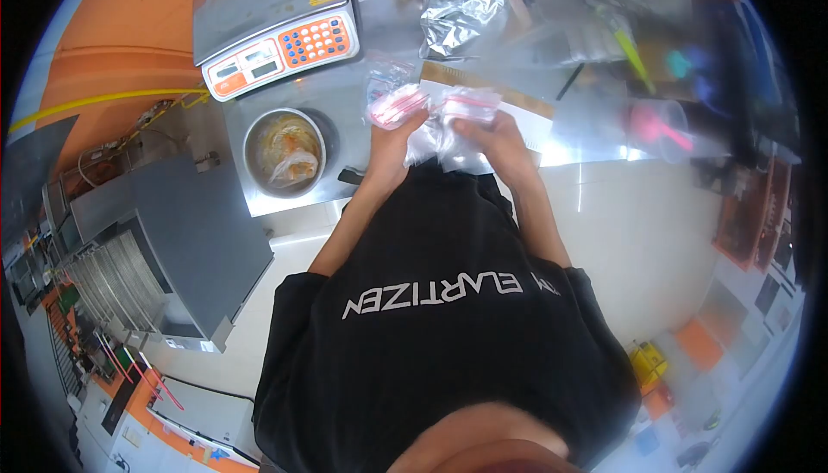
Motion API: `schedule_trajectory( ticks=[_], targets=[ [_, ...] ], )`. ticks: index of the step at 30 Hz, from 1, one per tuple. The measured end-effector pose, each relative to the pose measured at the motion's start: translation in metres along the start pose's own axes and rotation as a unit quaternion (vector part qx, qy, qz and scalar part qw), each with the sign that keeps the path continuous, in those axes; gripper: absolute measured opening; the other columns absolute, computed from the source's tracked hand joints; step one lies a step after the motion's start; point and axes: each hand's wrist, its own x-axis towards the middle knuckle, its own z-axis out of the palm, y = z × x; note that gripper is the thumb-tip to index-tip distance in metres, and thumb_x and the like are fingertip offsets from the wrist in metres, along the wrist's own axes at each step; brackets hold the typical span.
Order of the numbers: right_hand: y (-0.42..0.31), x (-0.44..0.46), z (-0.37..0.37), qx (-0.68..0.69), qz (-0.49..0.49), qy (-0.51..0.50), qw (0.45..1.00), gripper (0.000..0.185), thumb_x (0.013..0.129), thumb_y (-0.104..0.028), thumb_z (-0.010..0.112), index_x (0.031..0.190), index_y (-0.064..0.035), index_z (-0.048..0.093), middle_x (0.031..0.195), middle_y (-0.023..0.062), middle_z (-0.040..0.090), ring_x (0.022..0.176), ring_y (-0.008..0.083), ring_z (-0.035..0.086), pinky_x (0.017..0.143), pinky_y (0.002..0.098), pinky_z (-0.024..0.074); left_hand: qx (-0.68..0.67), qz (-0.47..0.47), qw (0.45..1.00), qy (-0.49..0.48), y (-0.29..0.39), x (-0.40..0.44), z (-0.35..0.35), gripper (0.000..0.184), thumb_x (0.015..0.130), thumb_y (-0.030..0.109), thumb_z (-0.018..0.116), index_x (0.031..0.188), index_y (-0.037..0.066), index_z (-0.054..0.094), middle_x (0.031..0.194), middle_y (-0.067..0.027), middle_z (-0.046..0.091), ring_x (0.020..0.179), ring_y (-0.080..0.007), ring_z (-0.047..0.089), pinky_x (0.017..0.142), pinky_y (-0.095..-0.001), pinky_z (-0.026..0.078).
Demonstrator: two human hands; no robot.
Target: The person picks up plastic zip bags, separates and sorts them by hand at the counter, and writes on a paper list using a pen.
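Both my hands are over the front edge of a steel table, each closed on clear zip-lock bags. My left hand [393, 147] grips a bundle of zip-lock bags [396, 105] with pinkish-red strips along their tops. In my right hand [504, 141], the thumb presses on a second bundle of zip-lock bags [471, 104], also with pink strips. The two bundles are side by side, and clear plastic hangs below them towards my black shirt. Behind them lies a white sheet with a brown cardboard edge [524, 102], partly covered by the bags.
A digital scale [280, 57] stands at the back left. In front of it is a metal bowl [250, 150] holding a plastic bag and some food-like scraps. Crumpled foil [461, 18] lies behind the bags. To the right are a clear cup [675, 119] with something pink and a yellow-green tool [632, 57].
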Motion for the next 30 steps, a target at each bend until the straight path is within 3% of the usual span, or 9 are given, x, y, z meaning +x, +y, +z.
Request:
schedule_trajectory(
  ticks=[2, 6, 9, 12, 18, 21, 24, 27, 30],
  targets=[
    [0.011, 0.001, 0.003, -0.042, -0.008, -0.04, 0.998, 0.035, 0.09, -0.016, 0.076, 0.119, 0.0013, 0.068, 0.109, 0.007, 0.071, 0.102, 0.0146, 0.063, 0.091, 0.0298, 0.0483, 0.0, 0.022, 1.0, -0.01, -0.01, 0.004, -0.004, 0.037, 0.09, 0.001, 0.069, 0.125, -0.001, 0.059, 0.118, -0.0109, 0.066, 0.108, -0.02, 0.064, 0.093, -0.0344, 0.051],
    [0.023, 0.009, 0.013, -0.012, -0.016, 0.015, 1.0, 0.033, 0.09, -0.016, 0.076, 0.118, 0.0004, 0.069, 0.111, 0.007, 0.071, 0.101, 0.0152, 0.064, 0.093, 0.0309, 0.0478, 0.015, -0.009, 1.0, 0.012, 0.005, -0.002, 0.009, 0.038, 0.089, 0.001, 0.07, 0.126, -0.002, 0.059, 0.119, -0.0112, 0.066, 0.107, -0.0199, 0.065, 0.093, -0.0344, 0.051],
    [0.009, 0.005, 0.012, 0.056, -0.001, 0.09, 0.994, 0.038, 0.088, -0.014, 0.076, 0.123, 0.0009, 0.067, 0.111, 0.0067, 0.071, 0.098, 0.0133, 0.064, 0.09, 0.0298, 0.0503, -0.212, -0.125, 0.969, 0.008, 0.01, 0.0, 0.006, 0.039, 0.089, 0.001, 0.07, 0.126, -0.002, 0.059, 0.118, -0.0112, 0.066, 0.107, -0.0203, 0.065, 0.093, -0.0345, 0.051],
    [0.006, 0.004, 0.004, 0.09, -0.028, 0.041, 0.995, 0.039, 0.089, -0.013, 0.075, 0.124, 0.0012, 0.066, 0.112, 0.0065, 0.071, 0.098, 0.0127, 0.064, 0.089, 0.0301, 0.0509, -0.134, -0.052, 0.989, -0.045, 0.001, 0.003, -0.004, 0.038, 0.091, 0.004, 0.07, 0.126, -0.002, 0.058, 0.118, -0.0115, 0.067, 0.107, -0.0205, 0.065, 0.093, -0.0351, 0.052],
    [0.018, 0.006, 0.006, -0.038, -0.037, -0.03, 0.998, 0.04, 0.089, -0.016, 0.077, 0.123, 0.0005, 0.066, 0.113, 0.0061, 0.07, 0.102, 0.0151, 0.064, 0.093, 0.0306, 0.0487, 0.035, 0.052, 0.998, -0.012, -0.003, -0.002, 0.005, 0.034, 0.094, 0.01, 0.068, 0.125, -0.002, 0.06, 0.114, -0.0106, 0.067, 0.106, -0.0205, 0.066, 0.092, -0.036, 0.052],
    [0.022, 0.01, 0.01, 0.005, -0.022, 0.017, 1.0, 0.04, 0.089, -0.016, 0.077, 0.123, 0.0011, 0.066, 0.112, 0.0062, 0.07, 0.101, 0.0151, 0.064, 0.092, 0.0303, 0.0485, -0.08, -0.044, 0.995, 0.039, 0.005, -0.003, 0.011, 0.033, 0.092, 0.009, 0.071, 0.122, -0.001, 0.061, 0.113, -0.0099, 0.067, 0.105, -0.0199, 0.065, 0.093, -0.0353, 0.051],
    [0.012, 0.008, 0.01, 0.021, -0.04, 0.086, 0.995, 0.032, 0.089, -0.011, 0.073, 0.118, 0.0003, 0.07, 0.107, 0.0055, 0.072, 0.095, 0.0129, 0.065, 0.087, 0.0292, 0.0503, -0.199, -0.089, 0.976, 0.011, 0.003, 0.002, 0.0, 0.036, 0.093, 0.009, 0.069, 0.127, 0.002, 0.058, 0.117, -0.0106, 0.065, 0.11, -0.0206, 0.062, 0.093, -0.0344, 0.05],
    [0.009, 0.001, 0.006, 0.033, -0.051, 0.005, 0.998, 0.031, 0.089, -0.012, 0.074, 0.117, -0.0003, 0.071, 0.106, 0.0055, 0.072, 0.094, 0.0126, 0.064, 0.085, 0.0284, 0.0502, -0.029, 0.016, 0.999, 0.003, 0.0, 0.0, -0.001, 0.032, 0.091, 0.011, 0.073, 0.119, 0.0, 0.062, 0.112, -0.0098, 0.067, 0.104, -0.0192, 0.066, 0.091, -0.0345, 0.051],
    [0.02, 0.003, 0.003, -0.05, -0.028, -0.051, 0.997, 0.042, 0.087, -0.013, 0.079, 0.122, 0.0035, 0.066, 0.112, 0.0078, 0.07, 0.099, 0.0149, 0.064, 0.09, 0.0288, 0.0481, 0.025, 0.05, 0.998, 0.017, -0.002, -0.001, 0.002, 0.029, 0.092, 0.009, 0.071, 0.118, -0.001, 0.063, 0.113, -0.0107, 0.068, 0.104, -0.0195, 0.066, 0.091, -0.0346, 0.051]
  ],
)
